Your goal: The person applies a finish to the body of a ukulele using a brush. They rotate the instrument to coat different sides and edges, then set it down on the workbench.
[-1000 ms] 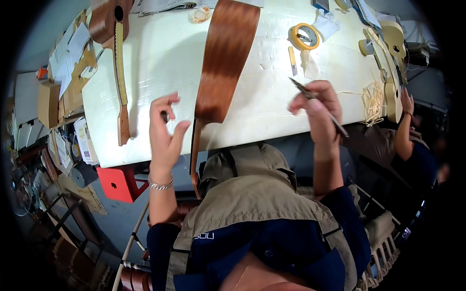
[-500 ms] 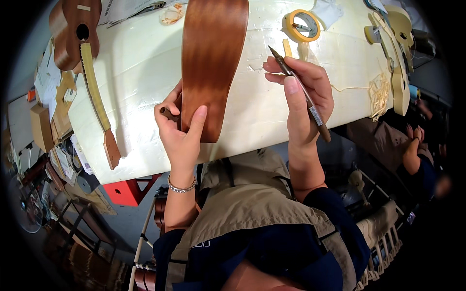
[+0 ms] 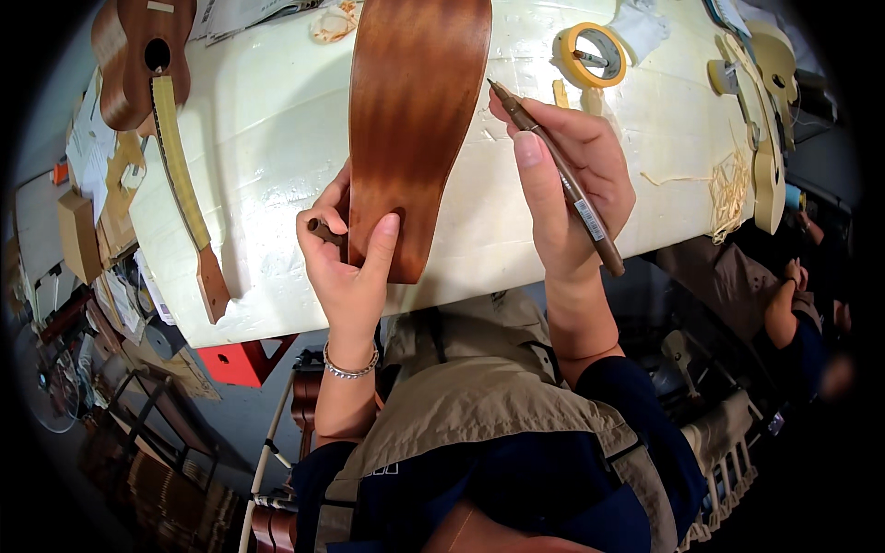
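Observation:
A brown wooden ukulele body [image 3: 415,111] stands on edge in front of me, its curved side facing up. My left hand [image 3: 348,267] grips its near end, with the thumb pressed on the curved side. A dark brown pen cap [image 3: 324,230] is tucked between that hand's fingers. In my right hand [image 3: 576,203] is an uncapped brown marker pen [image 3: 560,168], held between thumb and fingers. The pen's dark tip points up and left, at the body's right edge; I cannot tell whether it touches.
On the pale covered table [image 3: 277,184] lies a ukulele [image 3: 175,88] with tape along its neck, at left. A yellow tape roll [image 3: 620,69] sits at the far right, near a pile of tape strips [image 3: 730,189]. Another person's arm [image 3: 782,313] shows at the right.
My right hand has brought the pen tip left, to the body's right edge in the picture. The ukulele body appears slightly nearer to me. The view has shifted slightly.

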Tool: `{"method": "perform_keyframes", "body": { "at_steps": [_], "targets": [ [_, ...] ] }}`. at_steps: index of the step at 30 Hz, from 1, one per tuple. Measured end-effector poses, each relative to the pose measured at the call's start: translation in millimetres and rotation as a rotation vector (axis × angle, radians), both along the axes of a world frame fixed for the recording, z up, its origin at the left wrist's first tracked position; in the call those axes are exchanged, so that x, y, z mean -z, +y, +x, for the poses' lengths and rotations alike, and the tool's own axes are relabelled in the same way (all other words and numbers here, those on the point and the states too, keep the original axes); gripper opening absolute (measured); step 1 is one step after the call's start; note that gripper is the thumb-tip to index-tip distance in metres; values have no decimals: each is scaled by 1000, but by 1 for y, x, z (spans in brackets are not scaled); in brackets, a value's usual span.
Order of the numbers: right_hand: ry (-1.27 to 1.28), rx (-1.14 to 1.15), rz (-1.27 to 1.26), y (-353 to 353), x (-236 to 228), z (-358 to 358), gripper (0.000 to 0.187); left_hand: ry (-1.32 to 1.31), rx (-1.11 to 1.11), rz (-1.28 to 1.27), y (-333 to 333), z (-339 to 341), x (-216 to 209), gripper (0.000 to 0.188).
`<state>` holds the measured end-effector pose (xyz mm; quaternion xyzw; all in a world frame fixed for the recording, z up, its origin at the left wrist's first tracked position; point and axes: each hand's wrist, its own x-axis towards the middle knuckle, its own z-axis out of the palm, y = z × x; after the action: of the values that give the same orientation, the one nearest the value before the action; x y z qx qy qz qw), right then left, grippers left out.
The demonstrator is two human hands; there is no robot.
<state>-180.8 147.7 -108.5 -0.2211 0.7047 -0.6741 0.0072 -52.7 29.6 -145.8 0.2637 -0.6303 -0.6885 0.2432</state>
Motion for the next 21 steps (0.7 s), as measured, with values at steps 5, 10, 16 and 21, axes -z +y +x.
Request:
{"method": "perform_keyframes", "body": {
  "at_steps": [5, 10, 16, 21],
  "targets": [
    [-25, -16, -25, -1, 3, -2, 18, -22, 9, -34, -2, 2, 2, 37],
    [-55, -30, -136, -6, 2, -4, 15, -8, 8, -11, 0, 1, 0, 36],
    [-27, -41, -96, -6, 4, -9, 14, -24, 3, -2, 0, 1, 0, 36],
    [-27, -43, -76, -5, 4, -11, 14, -9, 4, 8, -1, 2, 2, 37]
  ]
}}
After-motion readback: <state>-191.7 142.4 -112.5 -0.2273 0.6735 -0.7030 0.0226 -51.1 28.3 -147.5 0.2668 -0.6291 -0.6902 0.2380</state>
